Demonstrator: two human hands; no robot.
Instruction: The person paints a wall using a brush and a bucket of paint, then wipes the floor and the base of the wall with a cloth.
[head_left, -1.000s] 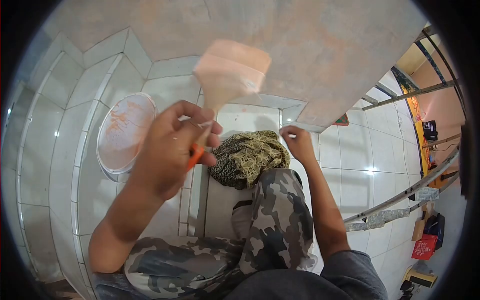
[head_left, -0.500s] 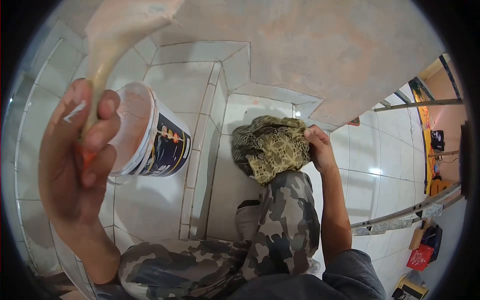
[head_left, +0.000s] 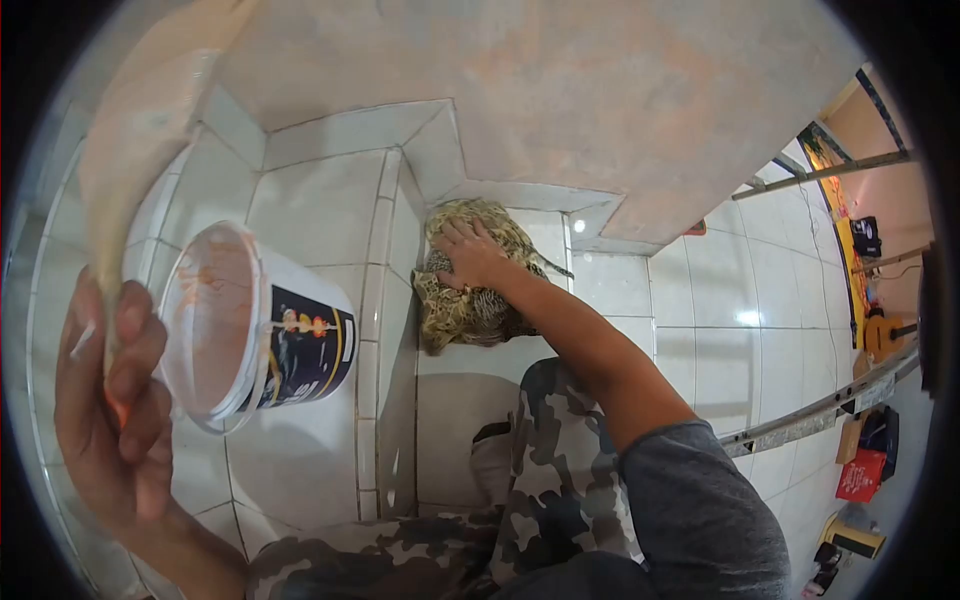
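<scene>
My left hand (head_left: 115, 390) is raised at the left, its fingers wrapped round the handle of a paintbrush (head_left: 150, 115). Pale pinkish paint coats the bristles, which point up. Just right of that hand, a paint bucket (head_left: 310, 355) with a dark label stands on a tiled step, with pinkish paint smeared inside. My right hand (head_left: 472, 256) lies with spread fingers on a crumpled, yellow-green patterned cloth (head_left: 490, 318). The cloth rests on the lower tiled surface, close against the step's side.
A wall with patchy pinkish paint (head_left: 600, 110) rises ahead, above tiled skirting (head_left: 350, 130). Metal ladder parts (head_left: 800, 430) cross the right side over the tiled floor (head_left: 700, 310). Farther right are a guitar (head_left: 882, 335) and a red box (head_left: 860, 475).
My right hand has moved left and forward with the cloth, from above my knee down onto the tiles, and its grip has opened flat. The brush has shifted left in view.
</scene>
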